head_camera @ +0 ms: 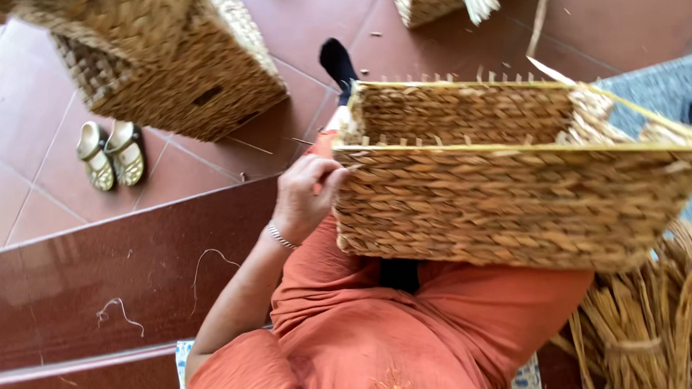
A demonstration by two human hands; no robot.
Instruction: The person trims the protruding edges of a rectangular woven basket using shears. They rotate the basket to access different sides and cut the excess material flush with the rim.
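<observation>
A rectangular woven straw basket [515,204] with a yellow wire rim rests on my lap, over my orange trousers [412,322]. My left hand [304,196], with a thin bracelet on the wrist, grips the basket's near left corner just under the rim, fingers curled on the weave. Short straw ends stick up along the rim. My right hand is not in view. My foot in a black sock [337,62] shows beyond the basket.
A stack of finished woven baskets [165,63] stands on the red tiled floor at the upper left, with a pair of golden sandals [113,154] beside it. Another basket [431,1] lies at the top. Bundles of dry straw [649,322] lie at the right. A dark red step [118,264] runs on my left.
</observation>
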